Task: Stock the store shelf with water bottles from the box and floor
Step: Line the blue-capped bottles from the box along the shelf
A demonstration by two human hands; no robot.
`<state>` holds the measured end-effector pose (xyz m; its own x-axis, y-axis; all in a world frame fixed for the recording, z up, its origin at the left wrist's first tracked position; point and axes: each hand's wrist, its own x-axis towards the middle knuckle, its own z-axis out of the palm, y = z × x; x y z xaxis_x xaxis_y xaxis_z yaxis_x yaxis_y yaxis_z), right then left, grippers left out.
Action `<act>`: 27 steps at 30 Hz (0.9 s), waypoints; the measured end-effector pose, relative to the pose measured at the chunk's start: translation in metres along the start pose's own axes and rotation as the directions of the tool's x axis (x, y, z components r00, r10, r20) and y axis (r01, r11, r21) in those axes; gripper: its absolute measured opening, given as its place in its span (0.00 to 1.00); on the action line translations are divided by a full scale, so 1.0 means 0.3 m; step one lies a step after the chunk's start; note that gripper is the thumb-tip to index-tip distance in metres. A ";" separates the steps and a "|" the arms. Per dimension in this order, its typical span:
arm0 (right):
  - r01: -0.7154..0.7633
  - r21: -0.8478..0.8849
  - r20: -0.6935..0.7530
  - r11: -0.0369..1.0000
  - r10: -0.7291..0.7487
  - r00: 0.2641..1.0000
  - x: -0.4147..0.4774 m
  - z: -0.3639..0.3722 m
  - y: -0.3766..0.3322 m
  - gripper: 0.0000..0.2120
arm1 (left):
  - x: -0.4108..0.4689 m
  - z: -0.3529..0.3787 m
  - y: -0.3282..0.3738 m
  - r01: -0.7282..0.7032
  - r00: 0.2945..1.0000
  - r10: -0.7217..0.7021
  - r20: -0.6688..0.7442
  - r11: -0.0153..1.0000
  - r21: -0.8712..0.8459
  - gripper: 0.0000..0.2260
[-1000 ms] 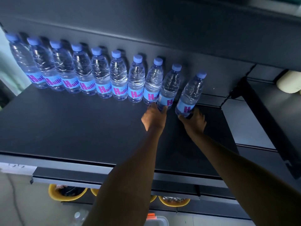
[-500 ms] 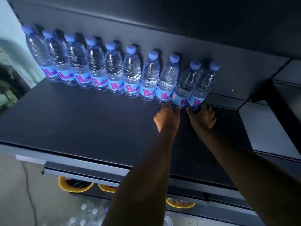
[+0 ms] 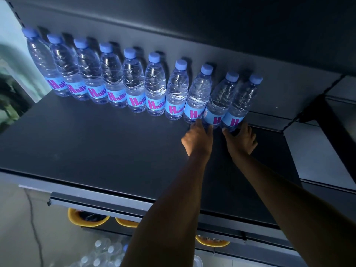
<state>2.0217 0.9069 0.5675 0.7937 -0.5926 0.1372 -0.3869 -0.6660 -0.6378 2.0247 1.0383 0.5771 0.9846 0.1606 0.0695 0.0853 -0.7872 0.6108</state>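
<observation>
dark and flat, the shelf point(image 3: 96, 151) fills most of the view, and a dark back wall point(image 3: 231, 35) stands up behind it. ten water bottles point(image 3: 134, 83) stand in one row at the very back of the shelf, right against that wall. each one has a blue cap and a blue label with a big pink h. the row starts at the left end of the shelf and stops short of the right end, where some bare shelf shows.

two bare arms reach in over the front edge of the shelf. the left hand point(image 3: 197, 140) is near the back of the shelf, with its fingers and thumb curled around the bottom of the ninth bottle point(image 3: 220, 101). the right hand point(image 3: 241, 140) is just beside it, closer to the right end of the shelf, and it wraps its fingers and thumb around the bottom of the last bottle point(image 3: 242, 103). these two bottles touch each other. the hands hide their bottoms, so i cannot tell if they sit flat on the shelf.

along the front edge of the shelf runs a grey rail point(image 3: 96, 201). under the shelf, yellow bowls point(image 3: 86, 218) peek out. down on the floor in front of the shelf, more clear bottles point(image 3: 104, 251) sit in a bunch, too blurry to count.
</observation>
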 end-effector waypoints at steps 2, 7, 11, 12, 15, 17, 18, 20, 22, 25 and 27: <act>0.011 0.002 0.003 1.000 -0.011 1.000 0.001 0.000 0.003 0.31 | -0.001 0.000 0.002 -0.005 1.000 0.005 -0.011 1.000 0.005 0.19; 0.026 -0.003 0.029 1.000 -0.025 0.999 0.005 -0.005 0.012 0.31 | -0.008 0.000 0.005 -0.011 1.000 0.012 -0.014 0.999 0.032 0.19; 0.018 0.050 0.048 0.999 -0.021 0.999 0.011 -0.009 0.017 0.25 | -0.008 0.008 0.004 -0.013 1.000 0.014 -0.024 0.999 0.035 0.20; 0.019 0.072 0.063 0.997 -0.023 0.998 0.012 -0.014 0.018 0.25 | -0.008 0.007 0.005 -0.014 0.999 0.015 -0.033 1.000 0.028 0.20; -0.041 0.299 0.129 0.953 0.002 0.992 -0.026 -0.075 0.028 0.34 | -0.011 0.005 0.004 -0.016 0.999 0.016 -0.040 1.000 0.003 0.20; -0.060 0.397 0.158 0.916 -0.004 0.987 -0.108 -0.140 0.040 0.41 | -0.014 0.000 0.004 -0.011 0.999 0.010 -0.040 1.000 -0.023 0.20; -0.027 0.374 0.168 0.927 -0.039 0.985 -0.167 -0.171 0.052 0.42 | -0.014 -0.005 0.004 -0.002 0.999 0.000 -0.032 0.999 -0.049 0.21; 0.083 0.313 0.168 0.946 -0.141 0.976 -0.293 -0.221 0.088 0.41 | -0.016 -0.019 -0.002 0.023 0.999 -0.025 -0.019 0.993 -0.113 0.21; 0.140 0.294 0.153 0.945 -0.191 0.970 -0.408 -0.263 0.128 0.38 | -0.038 -0.043 -0.014 0.034 0.999 -0.035 -0.001 0.973 -0.229 0.19; 0.200 0.229 0.109 0.953 -0.229 0.967 -0.537 -0.306 0.197 0.35 | -0.131 -0.096 -0.043 0.041 0.999 -0.024 0.041 0.873 -0.486 0.15; 0.241 0.174 0.078 0.955 -0.257 0.963 -0.609 -0.328 0.236 0.32 | -0.242 -0.135 -0.061 0.040 0.998 -0.009 0.058 0.833 -0.551 0.13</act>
<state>1.8031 0.9237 0.5718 0.9007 -0.3639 0.2372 -0.0965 -0.7001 -0.7075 1.9454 1.0651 0.5929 0.9910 0.1330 0.0177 0.0262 -0.3214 0.9466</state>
